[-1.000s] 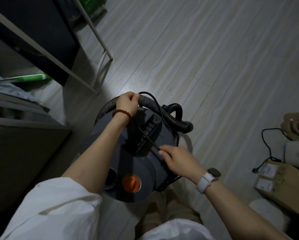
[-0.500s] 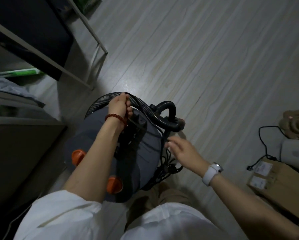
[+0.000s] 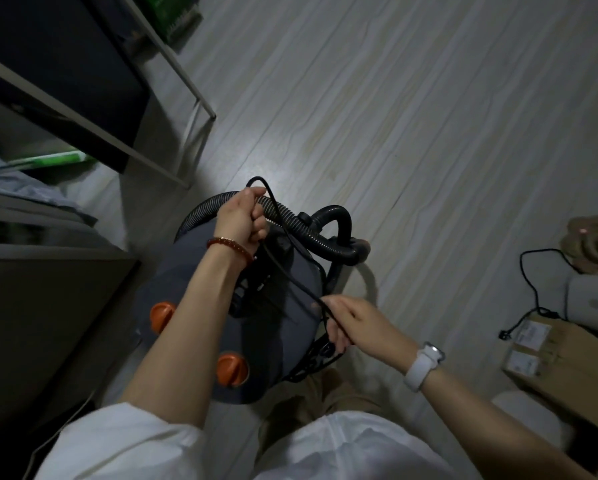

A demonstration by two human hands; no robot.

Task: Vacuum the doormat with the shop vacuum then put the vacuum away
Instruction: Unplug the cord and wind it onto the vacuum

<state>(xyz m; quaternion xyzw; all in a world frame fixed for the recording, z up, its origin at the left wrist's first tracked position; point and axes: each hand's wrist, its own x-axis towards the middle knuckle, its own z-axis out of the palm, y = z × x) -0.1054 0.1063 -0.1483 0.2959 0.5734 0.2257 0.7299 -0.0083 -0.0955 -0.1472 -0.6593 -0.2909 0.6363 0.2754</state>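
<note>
The grey shop vacuum [image 3: 283, 341] stands on the floor right below me, with orange knobs [image 3: 163, 317] on its near side. Its black ribbed hose [image 3: 290, 220] curls over the top to a curved black nozzle [image 3: 342, 220]. My left hand [image 3: 242, 220] grips the hose together with a loop of the black power cord [image 3: 290, 268] at the vacuum's far edge. My right hand [image 3: 353, 323] pinches the same cord at the vacuum's right side, and the cord runs taut between both hands. More cord hangs bunched below my right hand. No doormat is in view.
A metal-framed rack [image 3: 172, 109] with a dark panel stands at the upper left, and a grey cabinet [image 3: 48, 306] is close on the left. A cardboard box [image 3: 567, 368], a white appliance [image 3: 595, 299] with a black cable [image 3: 533, 282] and a plush toy [image 3: 592, 244] lie at right.
My right hand let go of the cord on the vacuum's top, reached to its right side and now pinches the cord there, drawn taut. The left hand kept its grip on the hose.
</note>
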